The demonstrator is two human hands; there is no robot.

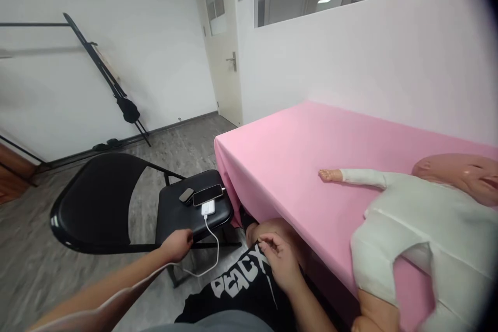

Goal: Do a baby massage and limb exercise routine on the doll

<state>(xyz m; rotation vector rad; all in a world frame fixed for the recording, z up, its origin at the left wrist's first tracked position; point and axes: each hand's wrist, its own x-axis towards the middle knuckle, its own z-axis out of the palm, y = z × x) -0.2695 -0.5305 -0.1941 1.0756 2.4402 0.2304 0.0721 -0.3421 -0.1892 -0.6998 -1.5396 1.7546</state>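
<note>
My left hand [178,245] is closed at the near side of a black folding chair [175,218], over its side bar and seat edge. Its fingers curl out of sight around that part of the chair. On the seat lie a dark smartphone [208,195], a white power block [208,208] with a white cable, and a small grey-and-black device [187,195]. My right hand [282,262] hovers over my lap by the black shorts [241,280] with white lettering. Its fingers are curled in toward the thumb; whatever is between the fingertips, if anything, is too small to make out.
A pink-covered table [280,161] stands to the right. A baby doll [420,218] in pale clothes lies on it. The white cable [216,254] loops down past the chair. Black stands [105,75] lean by the left wall; a door [221,46] is behind.
</note>
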